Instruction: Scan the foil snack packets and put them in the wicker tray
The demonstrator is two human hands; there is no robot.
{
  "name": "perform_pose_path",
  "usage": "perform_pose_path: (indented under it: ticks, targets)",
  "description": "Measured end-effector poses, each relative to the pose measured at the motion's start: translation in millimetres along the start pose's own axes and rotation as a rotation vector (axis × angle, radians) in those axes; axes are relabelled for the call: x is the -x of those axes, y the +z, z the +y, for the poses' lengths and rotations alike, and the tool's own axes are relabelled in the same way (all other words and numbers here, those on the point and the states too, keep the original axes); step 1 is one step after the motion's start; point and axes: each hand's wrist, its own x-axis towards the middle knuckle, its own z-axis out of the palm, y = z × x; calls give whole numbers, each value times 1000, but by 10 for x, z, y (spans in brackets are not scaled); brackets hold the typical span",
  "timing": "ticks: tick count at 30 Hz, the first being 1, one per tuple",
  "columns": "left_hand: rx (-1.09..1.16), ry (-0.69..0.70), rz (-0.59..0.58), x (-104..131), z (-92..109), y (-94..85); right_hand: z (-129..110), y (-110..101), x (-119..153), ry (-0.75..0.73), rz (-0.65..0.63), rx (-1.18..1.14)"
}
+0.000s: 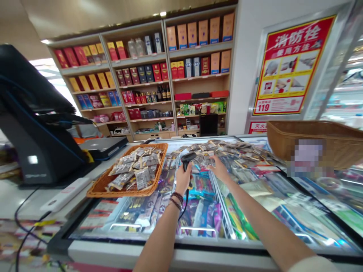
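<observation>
My left hand (183, 176) is wrapped round the handle of a black barcode scanner (188, 156), whose cable hangs down past the wrist. The scanner's head is tilted over small packets. To its right, my right hand (219, 169) reaches out with thumb and fingers apart, at the near edge of a loose pile of small clear-and-brown packets (241, 149) on the glass freezer top. Whether the fingertips touch a packet I cannot tell. An orange wicker basket (96, 189) left of the scanner holds many similar packets (143, 177).
Under the glass lie colourful wrapped ice creams (198, 211) in wire baskets. A brown basket (306, 130) stands at the right. On the left counter are a black checkout terminal (42, 143), a white power strip (64, 194) and cables. Shelves of boxes (150, 73) line the back.
</observation>
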Motion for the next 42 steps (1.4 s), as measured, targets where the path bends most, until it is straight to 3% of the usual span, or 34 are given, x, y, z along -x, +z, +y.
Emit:
perform_pose_path:
  ticks: [3,6,17,21,27,30,42]
  targets:
    - [34,-9,23,-6,-29,-7,-138,179,14,138,100,-63]
    - [41,-21,22,-6,-43,-7,-182,211,30,224,153,-126]
    - [-19,24,-13,34,-14,21,-245,143,16,260,308,-688]
    - [-4,69,-40,65,20,24,-280,163,23,306,296,-824]
    - [-83,129,-113,140,136,0,-343,284,22,248,228,-780]
    - [-99,135,-112,148,161,-6,-328,316,14,253,255,-747]
    - [-123,144,-146,142,178,-6,-323,260,28,213,287,-685]
